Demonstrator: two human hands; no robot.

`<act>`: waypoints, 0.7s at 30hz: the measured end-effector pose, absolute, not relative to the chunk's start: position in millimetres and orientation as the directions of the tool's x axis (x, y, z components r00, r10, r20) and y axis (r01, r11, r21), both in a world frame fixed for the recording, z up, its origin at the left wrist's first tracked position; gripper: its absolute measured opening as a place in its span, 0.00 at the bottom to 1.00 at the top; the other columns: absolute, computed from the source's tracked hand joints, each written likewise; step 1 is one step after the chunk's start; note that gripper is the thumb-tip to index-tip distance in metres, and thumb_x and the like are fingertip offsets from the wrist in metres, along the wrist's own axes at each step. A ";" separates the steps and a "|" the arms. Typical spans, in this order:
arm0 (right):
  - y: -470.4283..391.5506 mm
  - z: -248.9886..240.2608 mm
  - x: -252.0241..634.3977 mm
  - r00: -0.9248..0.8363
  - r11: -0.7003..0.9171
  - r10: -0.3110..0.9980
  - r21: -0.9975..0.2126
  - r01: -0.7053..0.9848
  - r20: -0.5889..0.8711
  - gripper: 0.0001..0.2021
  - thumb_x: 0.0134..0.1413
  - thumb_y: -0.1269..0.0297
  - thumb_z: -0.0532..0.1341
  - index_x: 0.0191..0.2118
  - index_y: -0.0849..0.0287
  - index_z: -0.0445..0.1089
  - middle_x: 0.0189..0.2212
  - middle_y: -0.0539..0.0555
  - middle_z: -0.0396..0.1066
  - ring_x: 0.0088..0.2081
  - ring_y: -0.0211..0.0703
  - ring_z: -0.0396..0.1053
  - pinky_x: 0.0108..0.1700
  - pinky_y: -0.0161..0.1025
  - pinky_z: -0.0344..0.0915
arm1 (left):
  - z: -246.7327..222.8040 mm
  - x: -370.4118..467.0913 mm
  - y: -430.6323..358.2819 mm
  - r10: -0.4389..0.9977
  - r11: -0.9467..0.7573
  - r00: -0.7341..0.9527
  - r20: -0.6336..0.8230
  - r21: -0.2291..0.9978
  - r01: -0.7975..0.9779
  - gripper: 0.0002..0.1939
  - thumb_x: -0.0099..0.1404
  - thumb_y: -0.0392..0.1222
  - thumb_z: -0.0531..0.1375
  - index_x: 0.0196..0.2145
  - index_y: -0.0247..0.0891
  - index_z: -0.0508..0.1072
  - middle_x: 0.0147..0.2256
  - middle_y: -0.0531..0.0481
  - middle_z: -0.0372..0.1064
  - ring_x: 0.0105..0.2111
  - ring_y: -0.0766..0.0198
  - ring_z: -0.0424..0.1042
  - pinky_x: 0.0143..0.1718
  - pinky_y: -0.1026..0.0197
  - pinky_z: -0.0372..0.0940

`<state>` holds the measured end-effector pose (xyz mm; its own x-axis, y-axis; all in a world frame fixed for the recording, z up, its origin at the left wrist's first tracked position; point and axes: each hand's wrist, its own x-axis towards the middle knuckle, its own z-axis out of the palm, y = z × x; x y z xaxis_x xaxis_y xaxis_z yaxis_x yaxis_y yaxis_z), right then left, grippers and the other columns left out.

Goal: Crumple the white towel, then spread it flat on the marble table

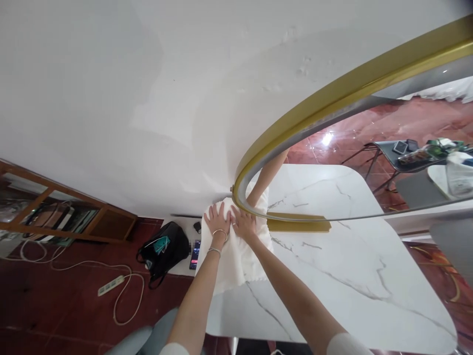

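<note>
A piece of white cloth (235,264) lies on the left end of the white marble-patterned table (332,276), with soft folds down its middle. My left hand (219,220) rests flat on its upper part, fingers spread, two bracelets at the wrist. Beside it my right hand (244,224), wearing a ring, also lies palm down on the cloth with its fingers apart. The two hands nearly touch at the fingertips. Right behind them stands a gold-framed round mirror (295,123), which reflects an arm and part of the cloth.
The mirror's gold base (299,223) sits on the table, close to my right hand. On a pale surface at the left are a black bag (172,249) and a phone (195,255). A power strip (111,285) with a looping cable lies on the red floor near a wooden shelf (111,222).
</note>
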<state>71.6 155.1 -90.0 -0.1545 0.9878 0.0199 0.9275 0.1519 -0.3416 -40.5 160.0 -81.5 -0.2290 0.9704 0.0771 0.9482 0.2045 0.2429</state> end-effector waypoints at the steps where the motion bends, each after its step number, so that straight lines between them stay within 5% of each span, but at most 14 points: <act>1: 152.8 -89.7 71.6 -0.208 0.207 0.978 -0.331 0.921 0.033 0.24 0.64 0.54 0.44 0.65 0.48 0.51 0.64 0.54 0.52 0.63 0.57 0.49 0.60 0.58 0.43 | -81.0 -44.5 154.3 0.965 0.223 -0.248 0.080 0.242 0.944 0.25 0.68 0.51 0.48 0.61 0.44 0.59 0.62 0.41 0.53 0.63 0.49 0.49 0.61 0.38 0.42; 7: 123.1 -93.9 69.9 -0.543 0.579 0.815 -0.280 0.766 0.202 0.28 0.61 0.47 0.49 0.64 0.52 0.53 0.67 0.54 0.44 0.67 0.56 0.36 0.64 0.60 0.29 | -77.4 -66.5 99.0 0.921 0.364 -0.388 0.039 0.276 0.890 0.27 0.68 0.52 0.47 0.63 0.45 0.55 0.63 0.42 0.52 0.59 0.49 0.56 0.57 0.46 0.55; 11: 82.8 -92.5 69.4 -0.637 0.687 0.726 -0.309 0.658 0.258 0.29 0.60 0.48 0.50 0.63 0.54 0.54 0.66 0.56 0.45 0.67 0.57 0.35 0.64 0.61 0.29 | -75.1 -70.8 47.5 0.895 0.427 -0.447 0.010 0.276 0.861 0.28 0.69 0.53 0.45 0.63 0.44 0.54 0.60 0.40 0.56 0.56 0.49 0.60 0.52 0.47 0.61; 16: -2.4 -74.3 93.9 -0.753 0.719 0.646 -0.432 0.545 0.125 0.31 0.62 0.47 0.47 0.66 0.57 0.47 0.67 0.60 0.42 0.67 0.57 0.32 0.64 0.63 0.29 | -78.8 -66.9 -12.5 0.855 0.492 -0.515 0.059 0.221 0.842 0.28 0.68 0.55 0.44 0.63 0.44 0.56 0.58 0.38 0.58 0.52 0.45 0.63 0.47 0.43 0.64; 21: -79.9 -56.8 126.0 -0.802 0.653 0.595 -0.555 0.515 -0.044 0.38 0.57 0.41 0.52 0.67 0.46 0.36 0.68 0.54 0.27 0.68 0.56 0.26 0.64 0.64 0.24 | -85.5 -53.3 -56.3 0.813 0.496 -0.541 0.216 0.232 0.837 0.28 0.68 0.56 0.44 0.63 0.46 0.56 0.61 0.37 0.53 0.58 0.43 0.56 0.51 0.38 0.59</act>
<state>126.0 -79.9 -56.8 -0.8022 0.5954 -0.0441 0.5153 0.6532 -0.5548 -53.3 -56.3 -85.5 -0.5412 0.8125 0.2164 0.8370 0.4958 0.2315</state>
